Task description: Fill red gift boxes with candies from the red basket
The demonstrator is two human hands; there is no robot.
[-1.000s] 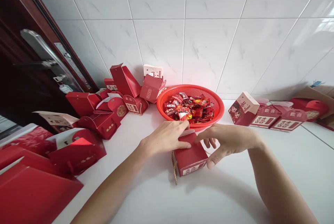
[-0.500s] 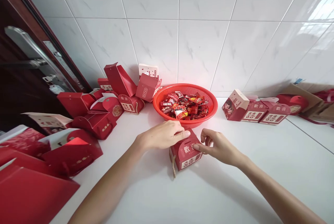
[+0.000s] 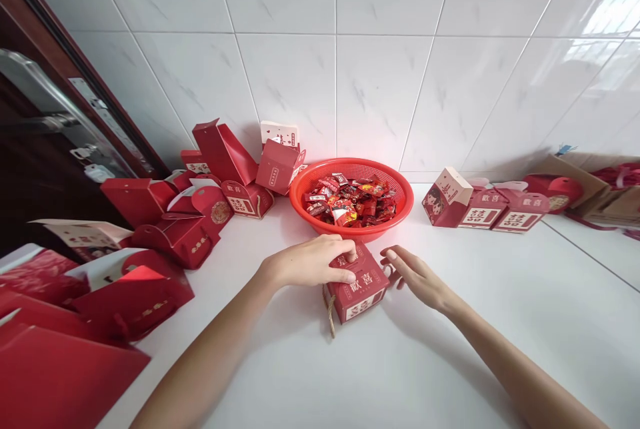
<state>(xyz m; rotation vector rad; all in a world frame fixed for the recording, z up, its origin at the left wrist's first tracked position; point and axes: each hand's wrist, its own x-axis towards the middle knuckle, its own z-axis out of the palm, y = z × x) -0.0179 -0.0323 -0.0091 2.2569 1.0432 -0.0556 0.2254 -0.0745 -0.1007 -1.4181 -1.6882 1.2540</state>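
A small red paper gift box (image 3: 364,295) with pale Chinese lettering stands on the white tabletop in front of me, its top flaps folded down flat. My left hand (image 3: 310,261) lies over its top from the left, thumb on the front flap and fingers bent on the lid behind. A twisted rope handle (image 3: 331,317) hangs at the box's left side. At the right side is my right hand (image 3: 415,275), its fingers loosely bent and apart near the box's side edge; whether the fingertips touch the box or a cord there is hard to make out.
Just behind the box sits a red plastic basket (image 3: 297,205) full of wrapped sweets (image 3: 345,209). Several red boxes (image 3: 175,239) crowd the left side, some with raised lids. More closed boxes (image 3: 480,207) line the right by a cardboard carton (image 3: 560,179). A tiled wall (image 3: 380,95) rises behind.
The box's top flaps have gone down flatter under my left hand, whose thumb has shifted onto the front flap. My right thumb has come off that flap, and the hand has moved to the box's right side.
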